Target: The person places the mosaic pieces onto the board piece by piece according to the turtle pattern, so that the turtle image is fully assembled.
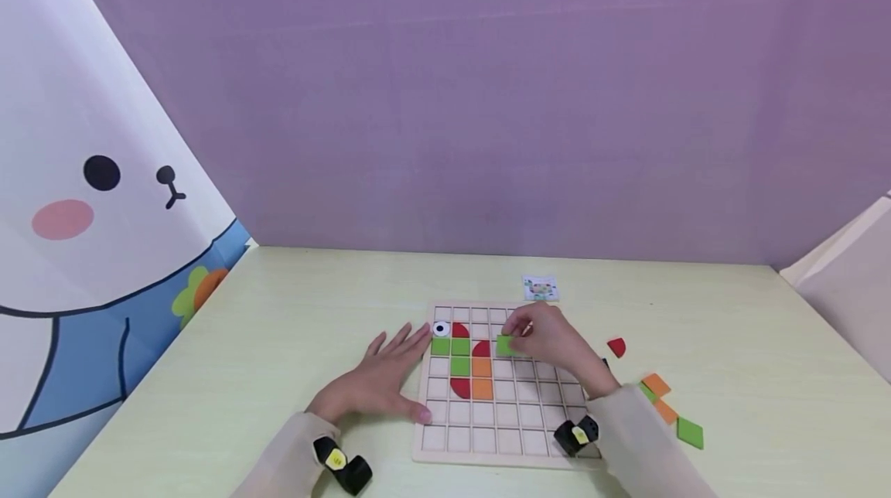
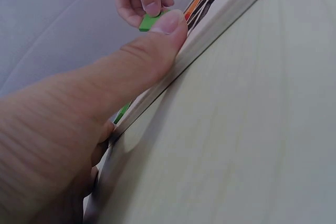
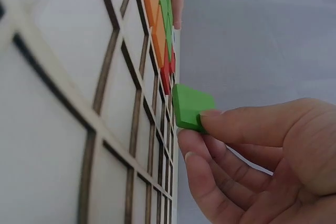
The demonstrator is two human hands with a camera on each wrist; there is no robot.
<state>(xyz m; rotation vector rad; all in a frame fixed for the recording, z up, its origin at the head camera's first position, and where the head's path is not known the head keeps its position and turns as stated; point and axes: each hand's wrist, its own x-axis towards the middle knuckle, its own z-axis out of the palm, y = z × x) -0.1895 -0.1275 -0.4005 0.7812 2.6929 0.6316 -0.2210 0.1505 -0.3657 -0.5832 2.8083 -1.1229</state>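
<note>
Shows even, diffuse light in head view; casts soft shadow on grid board (image 1: pixel 504 414) beneath right hand (image 1: pixel 547 334). Reads dimmer, greyer in 2 wrist views; softens nearest gridlines (image 3: pixel 96 127) in right wrist view.

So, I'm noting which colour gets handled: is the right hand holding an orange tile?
No, the right hand is pinching a green tile.

The left hand (image 1: pixel 381 380) spreads fingers toward the surface's far edge (image 1: pixel 390 252); the right hand (image 1: pixel 547 337) pinches, fingers curled
</note>
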